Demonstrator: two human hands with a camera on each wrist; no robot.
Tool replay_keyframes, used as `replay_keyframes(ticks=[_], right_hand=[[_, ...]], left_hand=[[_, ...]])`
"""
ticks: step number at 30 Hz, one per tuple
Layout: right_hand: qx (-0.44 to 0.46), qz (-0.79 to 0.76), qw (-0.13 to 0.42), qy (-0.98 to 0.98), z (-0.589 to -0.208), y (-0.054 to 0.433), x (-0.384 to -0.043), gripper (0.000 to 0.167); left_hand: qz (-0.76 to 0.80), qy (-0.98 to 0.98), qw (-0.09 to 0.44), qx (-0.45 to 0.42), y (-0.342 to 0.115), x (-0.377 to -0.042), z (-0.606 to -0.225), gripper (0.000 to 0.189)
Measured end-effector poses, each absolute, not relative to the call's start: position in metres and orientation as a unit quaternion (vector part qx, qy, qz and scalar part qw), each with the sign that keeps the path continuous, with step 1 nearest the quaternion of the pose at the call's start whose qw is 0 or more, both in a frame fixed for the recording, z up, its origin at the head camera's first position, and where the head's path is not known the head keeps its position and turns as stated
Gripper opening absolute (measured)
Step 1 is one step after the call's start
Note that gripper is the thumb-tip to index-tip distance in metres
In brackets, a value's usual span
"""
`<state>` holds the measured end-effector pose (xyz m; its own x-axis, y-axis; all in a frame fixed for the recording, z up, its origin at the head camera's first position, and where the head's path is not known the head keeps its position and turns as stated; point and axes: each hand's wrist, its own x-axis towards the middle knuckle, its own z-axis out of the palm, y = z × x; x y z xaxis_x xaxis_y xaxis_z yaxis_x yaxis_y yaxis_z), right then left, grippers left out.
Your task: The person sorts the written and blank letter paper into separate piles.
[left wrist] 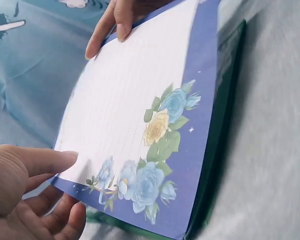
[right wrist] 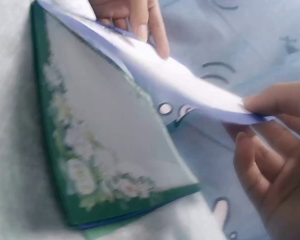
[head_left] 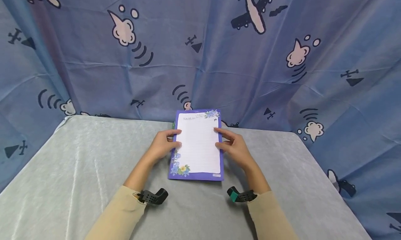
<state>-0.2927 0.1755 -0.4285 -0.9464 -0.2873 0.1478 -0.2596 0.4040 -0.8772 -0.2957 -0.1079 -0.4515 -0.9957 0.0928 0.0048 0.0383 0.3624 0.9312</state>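
A purple-bordered sheet of lined letter paper point(head_left: 198, 142), printed with blue and yellow flowers, is held up by both hands. My left hand point(head_left: 162, 144) pinches its left edge, thumb on the printed face and fingers beneath. On the opposite edge, my right hand point(head_left: 235, 147) grips the paper in the same manner. Beneath it lies a stack of letter paper with a green-bordered floral sheet point(right wrist: 105, 135) on top; the raised paper hides most of this in the head view. Whether the purple paper is a single sheet or more, I cannot tell.
A pale grey cloth covers the table point(head_left: 109, 156). Behind it hangs a blue curtain point(head_left: 169, 41) printed with planes and clouds. Black wrist devices point(head_left: 153, 197) sit on both forearms, over beige sleeves point(head_left: 119, 212).
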Motion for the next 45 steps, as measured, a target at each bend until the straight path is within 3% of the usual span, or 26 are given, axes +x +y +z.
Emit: replay_keyframes(ticks=[17, 29, 35, 45], right_hand=[[-0.158, -0.557, -0.003, 0.815, -0.396, 0.216, -0.281, 0.055], [-0.089, -0.637, -0.071, 0.762, -0.357, 0.241, -0.263, 0.053], [-0.077, -0.696, -0.089, 0.708, -0.351, 0.250, -0.255, 0.052], [-0.075, -0.692, -0.117, 0.708, -0.344, 0.260, -0.249, 0.051]], left_hand=[[0.603, 0.796, 0.024, 0.052, -0.074, -0.287, -0.408, 0.049], [0.671, 0.734, 0.006, 0.105, -0.023, -0.287, -0.363, 0.048], [0.714, 0.694, -0.002, 0.090, -0.006, -0.281, -0.367, 0.049], [0.732, 0.665, -0.021, 0.150, 0.003, -0.279, -0.378, 0.047]])
